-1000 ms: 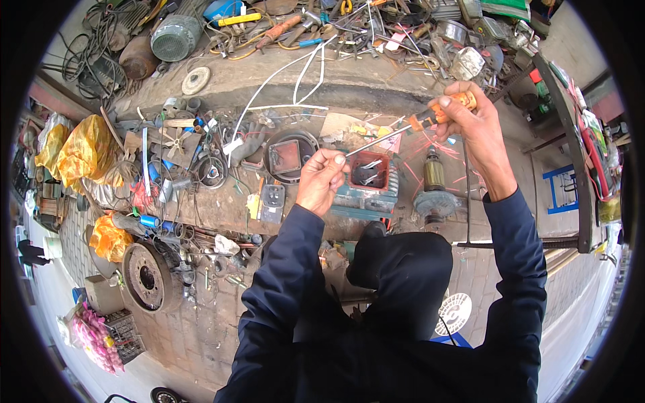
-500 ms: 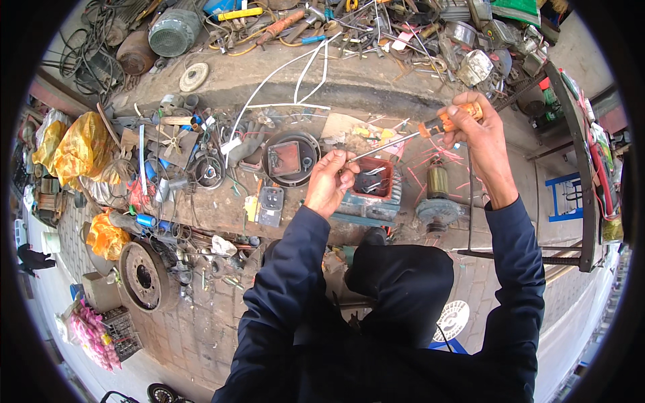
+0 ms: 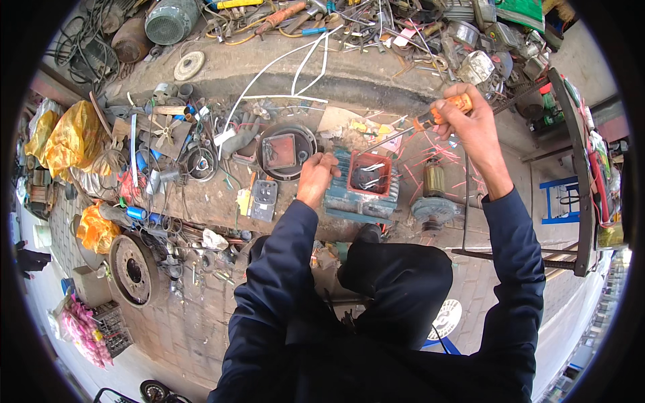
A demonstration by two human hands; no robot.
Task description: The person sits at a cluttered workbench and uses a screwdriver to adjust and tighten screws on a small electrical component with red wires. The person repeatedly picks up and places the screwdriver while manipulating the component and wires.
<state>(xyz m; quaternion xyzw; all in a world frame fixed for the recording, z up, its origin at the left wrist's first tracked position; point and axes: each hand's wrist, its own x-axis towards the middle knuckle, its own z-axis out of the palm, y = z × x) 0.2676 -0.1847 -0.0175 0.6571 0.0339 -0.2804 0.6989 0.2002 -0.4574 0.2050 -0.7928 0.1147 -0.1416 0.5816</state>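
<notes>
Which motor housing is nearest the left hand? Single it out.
The teal motor housing, just right of the left hand, with an open red terminal box. The grey-green motor housing lies farther off, upper left.

Pretty sure this is a motor repair workshop, and a messy one. There's an opened-up green motor housing (image 3: 361,207) just right of the left grip (image 3: 317,178) and a bare rotor (image 3: 435,178) below the right grip (image 3: 468,122), plus a heap of tools and scrap metal (image 3: 449,48) beyond both grips. Another motor (image 3: 171,25) sits beyond the left grip, off left.
</notes>
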